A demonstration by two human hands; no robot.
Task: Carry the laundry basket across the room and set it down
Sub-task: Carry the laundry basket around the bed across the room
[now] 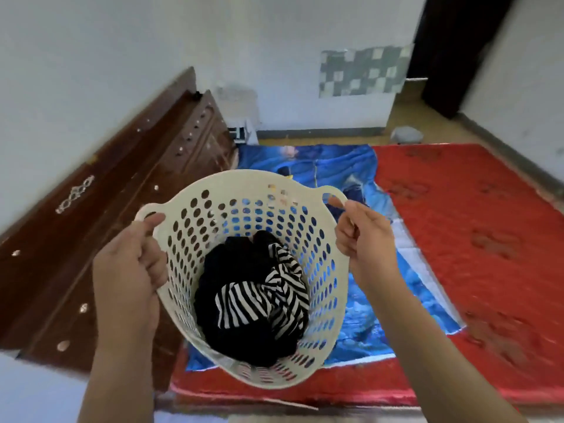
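Note:
A cream plastic laundry basket with round holes hangs in front of me, tilted a little toward me. Inside lie dark clothes and a black-and-white striped garment. My left hand is closed around the basket's left handle. My right hand grips the right handle, thumb hooked through its opening. The basket is held in the air above a blue cloth and a red mattress.
A red mattress lies on the floor, with a blue printed cloth spread over its left part. A dark wooden headboard leans along the left wall. A grey bundle lies on the floor near a dark doorway at back right.

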